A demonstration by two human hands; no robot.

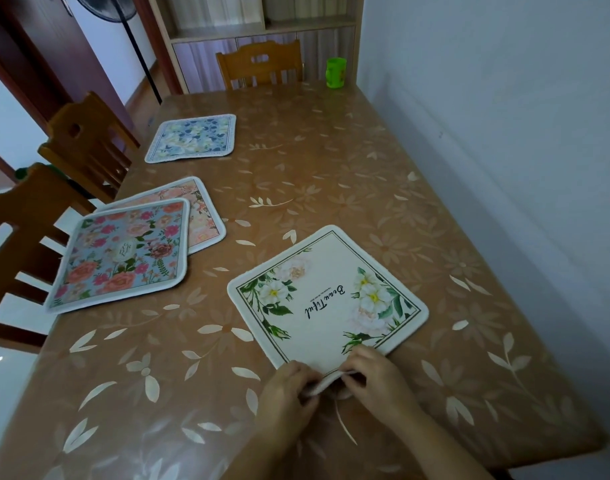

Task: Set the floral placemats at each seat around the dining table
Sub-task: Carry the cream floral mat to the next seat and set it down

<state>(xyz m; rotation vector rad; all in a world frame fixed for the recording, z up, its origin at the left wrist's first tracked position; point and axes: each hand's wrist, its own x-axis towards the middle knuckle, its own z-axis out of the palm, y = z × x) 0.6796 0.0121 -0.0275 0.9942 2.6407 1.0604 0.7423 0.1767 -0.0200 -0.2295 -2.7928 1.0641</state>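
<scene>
A cream placemat (pixel 326 292) with white flowers and the word "Beautiful" lies turned like a diamond near the table's front edge. My left hand (pixel 286 389) and my right hand (pixel 376 379) both pinch its near corner, which is lifted and curled. On the left side, a blue-grey mat with pink roses (pixel 119 254) overlaps a peach floral mat (pixel 199 209). Farther back on the left lies a blue and white floral mat (pixel 192 137).
The table (pixel 331 174) has a brown leaf-patterned cover and its right side stands against a wall. Wooden chairs stand at the left (pixel 22 230), (pixel 85 140) and at the far end (pixel 260 64). A green cup (pixel 336 72) sits at the far right corner.
</scene>
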